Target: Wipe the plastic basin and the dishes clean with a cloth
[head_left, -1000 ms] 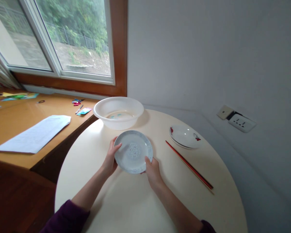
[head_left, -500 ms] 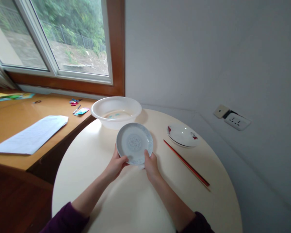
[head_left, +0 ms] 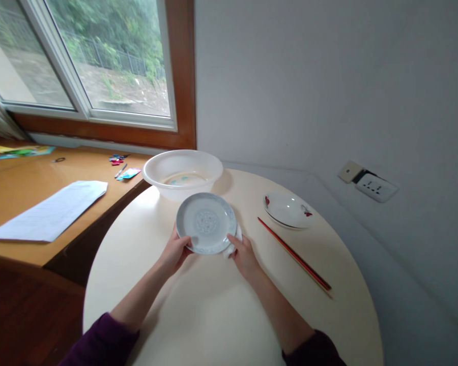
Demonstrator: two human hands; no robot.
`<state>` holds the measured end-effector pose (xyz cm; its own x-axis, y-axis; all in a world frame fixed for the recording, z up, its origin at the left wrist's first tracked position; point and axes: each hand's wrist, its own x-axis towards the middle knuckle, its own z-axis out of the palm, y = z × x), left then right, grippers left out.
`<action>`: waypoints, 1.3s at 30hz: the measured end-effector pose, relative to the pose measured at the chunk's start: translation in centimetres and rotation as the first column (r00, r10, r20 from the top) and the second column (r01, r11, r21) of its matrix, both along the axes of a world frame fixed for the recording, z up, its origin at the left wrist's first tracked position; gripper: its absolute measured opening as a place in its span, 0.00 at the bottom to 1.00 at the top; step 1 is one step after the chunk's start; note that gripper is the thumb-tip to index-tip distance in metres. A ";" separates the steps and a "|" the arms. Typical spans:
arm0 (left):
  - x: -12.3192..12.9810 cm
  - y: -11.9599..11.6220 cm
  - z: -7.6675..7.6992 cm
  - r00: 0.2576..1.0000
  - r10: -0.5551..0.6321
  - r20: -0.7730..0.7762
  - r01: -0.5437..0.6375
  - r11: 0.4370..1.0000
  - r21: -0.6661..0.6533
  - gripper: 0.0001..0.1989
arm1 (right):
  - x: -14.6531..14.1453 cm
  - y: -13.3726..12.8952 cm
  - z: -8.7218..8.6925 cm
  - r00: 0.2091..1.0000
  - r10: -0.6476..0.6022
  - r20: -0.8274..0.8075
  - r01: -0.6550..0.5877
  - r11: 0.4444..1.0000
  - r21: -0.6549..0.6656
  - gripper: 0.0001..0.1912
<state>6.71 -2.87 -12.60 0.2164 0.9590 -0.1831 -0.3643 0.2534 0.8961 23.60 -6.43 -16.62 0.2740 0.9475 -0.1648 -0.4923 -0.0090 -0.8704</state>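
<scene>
A pale plate [head_left: 206, 222] with a blue-grey pattern is held above the round table, its face tilted toward me. My left hand [head_left: 176, 252] grips its lower left rim, thumb on top and fingers underneath. At the lower right rim, my right hand [head_left: 244, 252] is closed with its thumb on the plate's edge. A white cloth or tissue [head_left: 232, 247] is pinched in that right hand and shows at the plate's right side; part of it is hidden behind the plate and fingers.
Behind the plate stands a whitish plastic basin [head_left: 183, 190]. A white dish with red flowers [head_left: 288, 211] and a pair of chopsticks [head_left: 294, 254] lie at the right of the round table [head_left: 213, 315]. Paper [head_left: 53, 211] lies on the wooden desk [head_left: 82, 195] at left.
The plate has shifted slightly left and tilted back a little. My right hand has slid outward along the rim, and more of the white cloth now shows.
</scene>
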 end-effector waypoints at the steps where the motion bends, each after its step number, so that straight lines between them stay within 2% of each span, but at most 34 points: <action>1: -0.1 0.1 -0.1 1.000 0.006 0.000 -0.006 1.000 -0.006 0.33 | 0.1 -0.1 0.1 0.996 0.022 -0.082 -0.021 1.000 0.013 0.11; 3: -0.2 0.3 -0.1 1.000 0.015 0.000 -0.015 1.000 -0.010 0.32 | 0.3 -0.1 0.4 0.975 0.067 -0.211 -0.060 0.997 0.040 0.07; 6: -0.2 0.3 -0.2 1.000 0.020 0.000 -0.020 1.000 -0.001 0.31 | 0.4 -0.1 0.6 0.958 0.120 -0.260 -0.109 0.992 0.059 0.08; 9: -0.3 0.4 -0.2 1.000 0.006 -0.006 -0.006 1.000 0.008 0.31 | 0.2 -0.1 0.4 0.971 0.117 -0.210 -0.112 0.993 0.037 0.11; 13: -0.8 0.7 -0.1 0.998 -0.049 -0.041 0.050 0.999 0.022 0.28 | -0.2 -0.1 -0.4 0.990 0.079 -0.114 -0.086 0.994 -0.062 0.15; 17: -1.4 1.2 0.1 0.998 -0.044 -0.044 0.045 0.999 0.010 0.22 | -0.9 -0.1 -0.7 0.999 0.038 0.024 -0.037 0.999 -0.019 0.18; 19: -1.5 1.3 0.3 1.000 -0.022 -0.017 0.022 0.999 -0.029 0.19 | -1.3 -0.1 -0.3 0.998 0.054 0.032 -0.056 0.997 0.062 0.19; 22: -1.5 1.4 0.5 0.999 0.000 0.032 0.004 0.992 -0.129 0.16 | -1.5 -0.3 0.8 0.991 0.124 -0.043 -0.117 0.983 0.143 0.24; 28: -1.4 1.3 0.3 0.993 -0.101 0.054 0.113 0.939 -0.326 0.14 | -0.8 -0.5 2.4 0.986 0.122 -0.109 -0.112 0.989 0.096 0.29; 32: -0.8 0.7 0.2 0.989 -0.145 0.024 0.143 0.916 -0.375 0.09 | -0.1 -0.6 2.0 0.991 0.081 -0.104 -0.077 0.996 0.050 0.26; 35: -0.1 0.2 0.2 0.982 -0.187 -0.020 0.163 0.902 -0.401 0.07 | 0.3 -0.8 1.2 0.993 0.082 -0.087 -0.085 0.996 -0.030 0.26; 37: 0.3 0.0 0.1 0.980 -0.201 -0.010 0.180 0.898 -0.402 0.08 | 0.4 -0.8 0.7 0.997 0.065 -0.034 -0.067 0.996 -0.057 0.26; 39: 0.7 -0.1 0.1 0.982 -0.187 0.015 0.178 0.903 -0.392 0.09 | 0.4 -0.8 0.3 0.998 0.012 0.058 -0.011 1.000 -0.027 0.25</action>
<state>7.41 -3.01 -12.55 0.3722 0.7540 -0.5413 -0.2592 0.6444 0.7194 23.99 -7.19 -16.29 0.2731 0.9461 -0.1741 -0.4405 -0.0379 -0.8970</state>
